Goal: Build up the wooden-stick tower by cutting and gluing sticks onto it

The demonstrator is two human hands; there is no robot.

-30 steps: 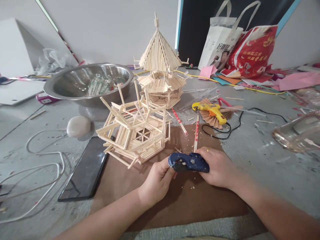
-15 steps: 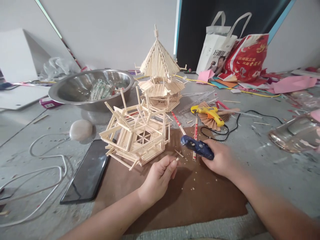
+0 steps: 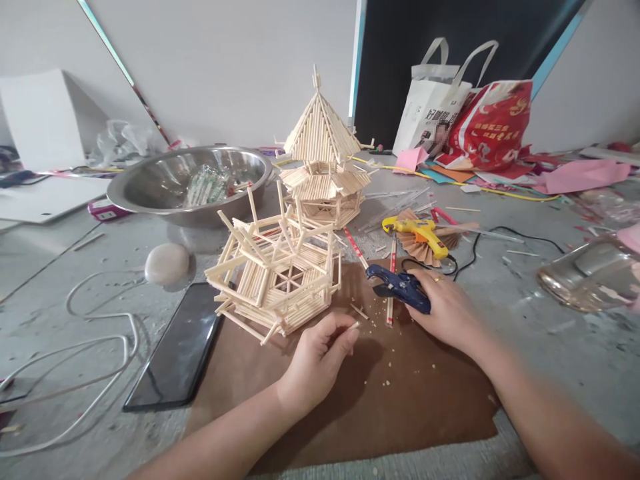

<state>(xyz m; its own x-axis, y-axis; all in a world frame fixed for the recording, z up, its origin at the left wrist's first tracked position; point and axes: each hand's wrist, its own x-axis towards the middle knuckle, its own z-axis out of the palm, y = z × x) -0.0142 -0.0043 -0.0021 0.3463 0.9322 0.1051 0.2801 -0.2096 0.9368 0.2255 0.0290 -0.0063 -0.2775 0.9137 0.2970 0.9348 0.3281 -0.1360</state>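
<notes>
Stick piece [image 3: 355, 326]: pinched in left hand [image 3: 313, 363], thumb and index closed on it, only a pale end poking out. It's right of and nearer the wearer than the open stick frame [image 3: 300, 308]. Long axis: tip seems to point up-right; rest hidden in the fingers, can't confirm. Left hand has it, right is farther. Right hand [image 3: 443, 300] is wrapped round blue cutter [image 3: 400, 288], well right of the frame, nose towards it, cutter jaws look parted, nothing seen between.

Count: 1 cutter, 1 held piece, 1 open frame, 1 roofed stick model [image 3: 323, 127] behind frame, 2 red-printed strips [image 3: 391, 283] right of it, 1 yellow glue gun [image 3: 417, 233] beyond right, 1 phone [image 3: 175, 353] left, 1 metal bowl [image 3: 185, 212] behind-left.
</notes>
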